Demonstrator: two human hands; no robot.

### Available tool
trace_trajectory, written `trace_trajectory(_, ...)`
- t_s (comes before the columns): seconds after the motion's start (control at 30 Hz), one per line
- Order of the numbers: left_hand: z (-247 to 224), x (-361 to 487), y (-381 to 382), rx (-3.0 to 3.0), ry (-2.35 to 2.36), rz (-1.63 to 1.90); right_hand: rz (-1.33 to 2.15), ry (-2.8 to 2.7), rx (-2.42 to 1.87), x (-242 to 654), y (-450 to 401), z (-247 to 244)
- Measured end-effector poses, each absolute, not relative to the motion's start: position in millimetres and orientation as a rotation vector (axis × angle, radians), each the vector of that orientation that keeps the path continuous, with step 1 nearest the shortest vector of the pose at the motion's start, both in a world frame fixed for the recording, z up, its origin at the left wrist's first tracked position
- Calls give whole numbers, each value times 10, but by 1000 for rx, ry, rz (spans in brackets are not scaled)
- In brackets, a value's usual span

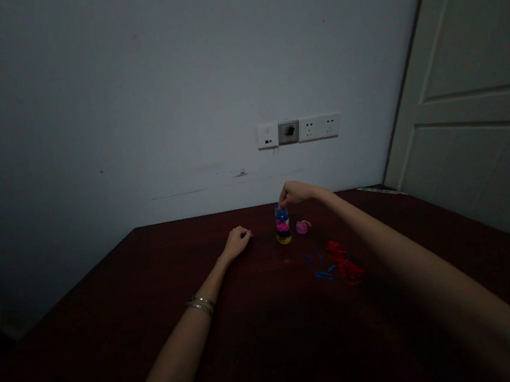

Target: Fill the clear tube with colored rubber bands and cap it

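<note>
A small clear jar (283, 228) stands upright on the dark red table, with blue, pink, dark and yellow layers inside. My right hand (294, 192) is over its mouth, fingers pinched together and pointing down at the opening. Whatever those fingertips hold, if anything, is too small to make out. To the left of the jar, my left hand (238, 241) rests on the table, loosely bent, thumb and fingers a little apart, holding nothing. A pink lid (301, 227) with a loop lies just right of the jar. Nearer me are thin blue strips or loops (323, 275) and a red pile (344, 263) of small pieces.
The table (160, 264) meets a pale wall behind, where a row of sockets (317, 127) is mounted. A white panelled door (477, 97) stands at the right. A flat pale strip (381, 190) lies at the table's back right edge. The light is dim.
</note>
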State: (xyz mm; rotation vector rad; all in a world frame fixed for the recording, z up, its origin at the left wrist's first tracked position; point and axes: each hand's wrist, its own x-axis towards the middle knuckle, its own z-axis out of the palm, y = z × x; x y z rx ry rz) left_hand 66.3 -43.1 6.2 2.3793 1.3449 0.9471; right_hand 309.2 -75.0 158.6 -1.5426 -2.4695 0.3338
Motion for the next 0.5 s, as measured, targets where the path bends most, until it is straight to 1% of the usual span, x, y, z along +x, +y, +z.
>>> trace_trajectory(0.23,55,662,-428,2378,1336,968,248,-2454,-1638,3087,-732,1479)
trace_trajectory(0.5,46,662,-427,2374,1352,962,504,-2433,-1640,3061,-721,1385)
